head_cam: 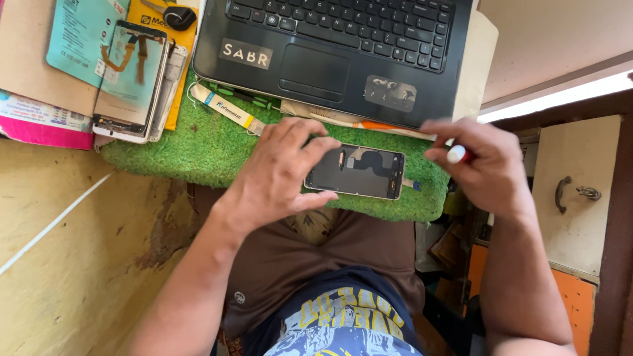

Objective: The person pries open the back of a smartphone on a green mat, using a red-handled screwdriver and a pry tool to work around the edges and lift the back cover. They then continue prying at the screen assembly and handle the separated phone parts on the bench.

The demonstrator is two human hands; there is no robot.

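An opened black phone (361, 173) lies flat on a green turf mat (198, 148), its inner parts and a small ribbon cable showing. My left hand (280, 171) grips the phone's left end between thumb and fingers. To the right of the phone, my right hand (484, 165) is closed around a small red tool with a white tip (457, 154), held just above the mat's right edge.
A black laptop (330, 46) sits behind the mat. A second dismantled phone (130, 79) rests on papers at far left. A tube (224, 109) and a toothbrush (356, 122) lie by the laptop. A cabinet door (577, 191) stands at right.
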